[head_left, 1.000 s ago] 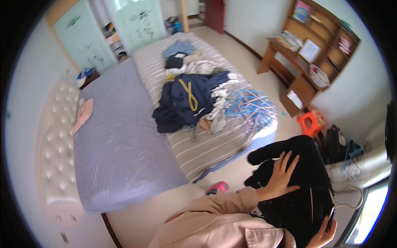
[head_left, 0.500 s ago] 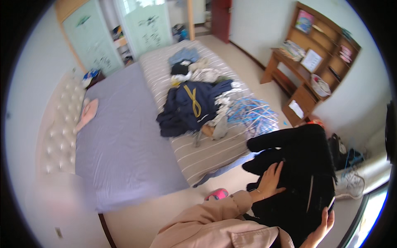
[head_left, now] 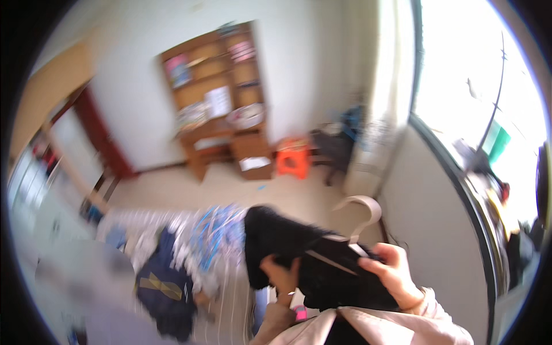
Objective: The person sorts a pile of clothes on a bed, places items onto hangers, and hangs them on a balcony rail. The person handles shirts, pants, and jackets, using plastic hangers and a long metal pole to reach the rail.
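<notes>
A black fuzzy garment (head_left: 330, 282) hangs folded in front of my body. Out of its top rises the pale curved hook of a hanger (head_left: 375, 211). My right hand (head_left: 395, 276) is closed at the base of that hook, thumb on top, gripping the hanger and the cloth beside it. On the garment's left part, my left hand (head_left: 280, 279) holds the cloth with thumb and fingers apart around a fold. Motion smears its fingertips somewhat. A thin pale strip (head_left: 330, 261) crosses the garment between the hands.
At lower left, a striped bed (head_left: 221, 322) carries a navy garment (head_left: 167, 287) and a heap of blue and white hangers (head_left: 215, 236). Beyond stand a wooden desk with shelves (head_left: 250, 146), an orange stool (head_left: 293, 161) and a dark chair (head_left: 333, 146). A window (head_left: 460, 86) is on the right.
My view has swung right, toward the desk and window. The garment is gathered closer and narrower, the hanger's hook now shows, and my right hand has come up to it.
</notes>
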A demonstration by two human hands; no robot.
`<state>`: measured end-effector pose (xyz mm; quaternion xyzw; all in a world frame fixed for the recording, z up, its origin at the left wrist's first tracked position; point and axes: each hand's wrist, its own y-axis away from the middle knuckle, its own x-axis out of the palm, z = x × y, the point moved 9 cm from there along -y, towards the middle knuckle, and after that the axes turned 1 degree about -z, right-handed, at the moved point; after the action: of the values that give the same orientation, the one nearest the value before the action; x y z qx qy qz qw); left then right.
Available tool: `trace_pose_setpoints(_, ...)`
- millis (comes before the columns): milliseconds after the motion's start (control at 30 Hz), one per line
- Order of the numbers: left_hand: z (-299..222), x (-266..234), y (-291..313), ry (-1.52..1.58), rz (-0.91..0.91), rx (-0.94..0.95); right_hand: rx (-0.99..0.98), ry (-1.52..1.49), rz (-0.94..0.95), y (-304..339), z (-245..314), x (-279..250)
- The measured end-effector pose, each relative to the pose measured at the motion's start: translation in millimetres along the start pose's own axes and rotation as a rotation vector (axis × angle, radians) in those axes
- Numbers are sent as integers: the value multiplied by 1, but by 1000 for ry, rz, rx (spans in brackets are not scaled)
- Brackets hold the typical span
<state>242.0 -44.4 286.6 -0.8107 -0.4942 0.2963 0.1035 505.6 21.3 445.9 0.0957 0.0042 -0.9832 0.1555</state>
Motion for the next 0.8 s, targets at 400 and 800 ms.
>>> trace_pose_setpoints(400, -70, 52, -7, 81, 312, 458, -26, 58, -192, 7, -33, -25)
trace_pose_setpoints(800, -147, 154, -1, 634, 883, 376, 132, 14, -441, -8, -64, -46)
